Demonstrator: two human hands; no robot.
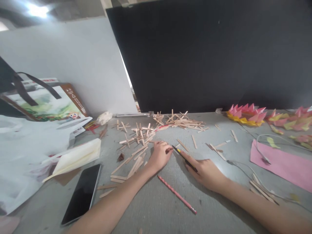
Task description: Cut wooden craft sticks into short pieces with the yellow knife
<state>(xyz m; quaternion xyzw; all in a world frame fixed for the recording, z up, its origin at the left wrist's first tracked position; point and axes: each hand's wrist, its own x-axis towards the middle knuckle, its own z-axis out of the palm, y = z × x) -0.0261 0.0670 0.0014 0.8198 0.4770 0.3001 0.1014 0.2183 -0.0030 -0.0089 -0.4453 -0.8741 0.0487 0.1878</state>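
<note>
My right hand (207,172) grips a black and yellow utility knife (185,158), its index finger stretched along the handle. The knife points up and left, its tip close to my left hand (161,154). That left hand rests low on the table with fingers curled in. What its fingers pinch is hidden, though a pale stick end (178,145) shows just beside the knife tip. Below both hands lies a pink patterned pencil (176,194). Loose wooden craft sticks (138,165) lie left of my left hand, and crossed sticks (140,135) stand behind it.
A black phone (82,194) lies by my left forearm, with a white plastic bag (31,156) beyond it. Pink and yellow paper flowers (247,115), a pink sheet (285,164) and a pale cable (253,169) occupy the right. A black panel (209,58) closes the back.
</note>
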